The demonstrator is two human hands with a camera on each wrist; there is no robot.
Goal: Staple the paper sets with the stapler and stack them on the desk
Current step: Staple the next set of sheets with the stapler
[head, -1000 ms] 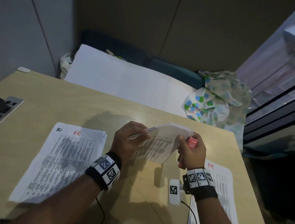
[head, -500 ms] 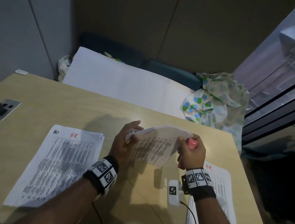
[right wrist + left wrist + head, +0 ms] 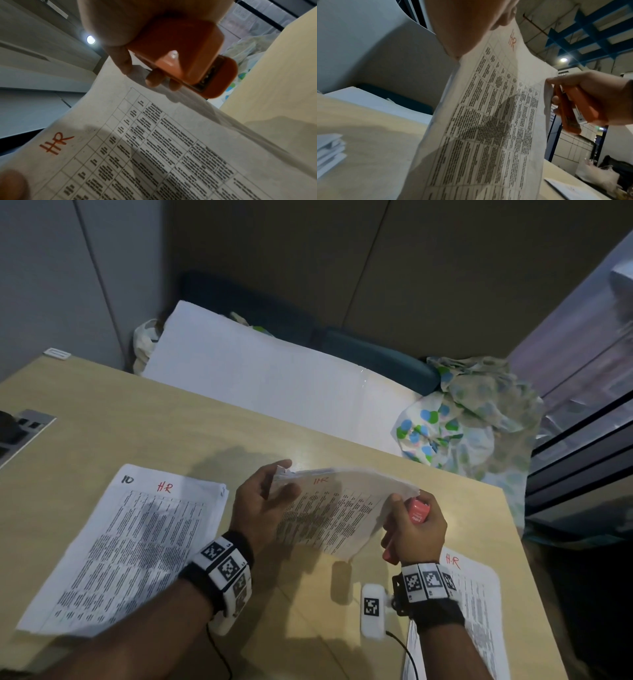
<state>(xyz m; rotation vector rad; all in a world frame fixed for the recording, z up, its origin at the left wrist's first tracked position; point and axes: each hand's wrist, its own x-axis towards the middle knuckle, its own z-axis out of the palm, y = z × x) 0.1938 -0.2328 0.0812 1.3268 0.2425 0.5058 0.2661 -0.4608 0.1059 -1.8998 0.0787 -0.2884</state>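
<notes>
Two hands shared one paper set [image 3: 329, 508] above tabletop [image 3: 171, 433]: left hand [image 3: 263, 505] pinched its corner; right hand [image 3: 414, 529] gripped stapler [image 3: 418, 509] & opposite edge, prob. squaring sheets.

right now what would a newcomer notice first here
A printed paper set marked HR in red is held up over the middle of the tan wooden desk, the left hand at one end. The right hand pinches the other corner while gripping a small coral-orange stapler. A white stack of printed sheets lies at left.
</notes>
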